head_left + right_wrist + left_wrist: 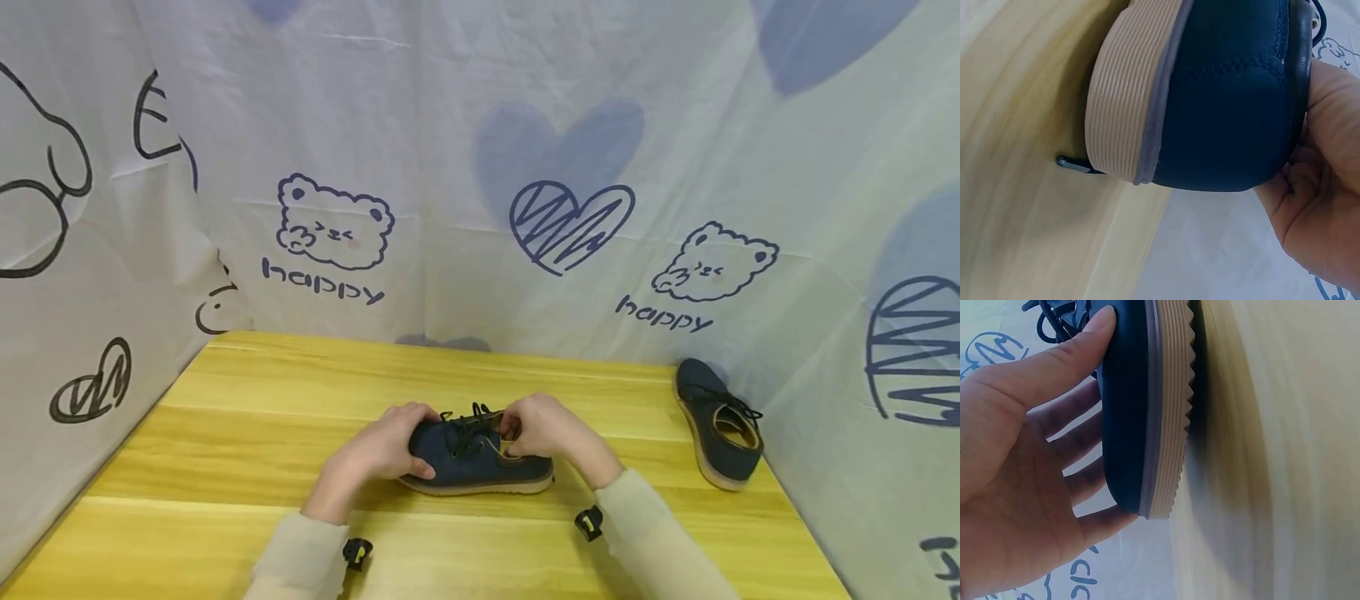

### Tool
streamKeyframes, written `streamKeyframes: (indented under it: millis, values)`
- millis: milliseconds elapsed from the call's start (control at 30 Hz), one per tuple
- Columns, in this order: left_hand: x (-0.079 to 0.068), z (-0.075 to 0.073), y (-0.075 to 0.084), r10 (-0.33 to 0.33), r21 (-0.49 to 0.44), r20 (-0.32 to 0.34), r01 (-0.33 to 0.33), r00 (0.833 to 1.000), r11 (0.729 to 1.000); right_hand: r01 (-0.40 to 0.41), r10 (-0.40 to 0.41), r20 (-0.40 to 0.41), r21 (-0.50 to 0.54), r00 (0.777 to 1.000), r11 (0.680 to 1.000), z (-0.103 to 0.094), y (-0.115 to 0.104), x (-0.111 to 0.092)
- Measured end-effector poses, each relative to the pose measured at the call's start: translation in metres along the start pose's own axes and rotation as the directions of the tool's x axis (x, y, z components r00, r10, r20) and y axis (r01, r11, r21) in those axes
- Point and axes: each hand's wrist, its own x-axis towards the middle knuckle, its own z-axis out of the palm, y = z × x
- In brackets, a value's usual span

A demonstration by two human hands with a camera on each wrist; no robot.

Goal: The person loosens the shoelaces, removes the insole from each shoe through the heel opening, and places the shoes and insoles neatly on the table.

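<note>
A navy lace-up shoe [480, 467] with a pale ridged sole lies on the yellow wood-grain table, its toe to the left. My left hand [390, 442] grips the toe end; in the left wrist view the thumb [1100, 325] presses one side of the upper and the fingers pass behind the other. At the heel end, my right hand [542, 429] has curled fingers at the shoe's opening. The right wrist view shows this hand [1329, 169] against the collar behind the heel [1229, 125], which hides the fingertips. Black laces [468, 429] sit bunched on top.
A second navy shoe [720, 425] stands at the table's right edge, toe toward the back. Printed white cloth [450, 250] encloses the table [262, 417] at the back and sides. A small dark strip [1075, 164] sticks out by the heel's sole.
</note>
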Motion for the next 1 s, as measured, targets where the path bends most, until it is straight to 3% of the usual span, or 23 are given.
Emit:
streamKeyframes:
  millis: [433, 1000]
  values:
    - [0.002, 0.004, -0.004, -0.003, -0.012, -0.028, 0.002, 1.0, 1.0, 0.013, -0.012, -0.011, 0.082, 1.0, 0.997, 0.005, 0.0, -0.004]
    - [-0.001, 0.006, -0.001, 0.013, -0.035, -0.039, -0.014, 0.999, 0.999, 0.134, -0.127, -0.098, 0.072, 0.987, 0.988, 0.012, 0.007, -0.017]
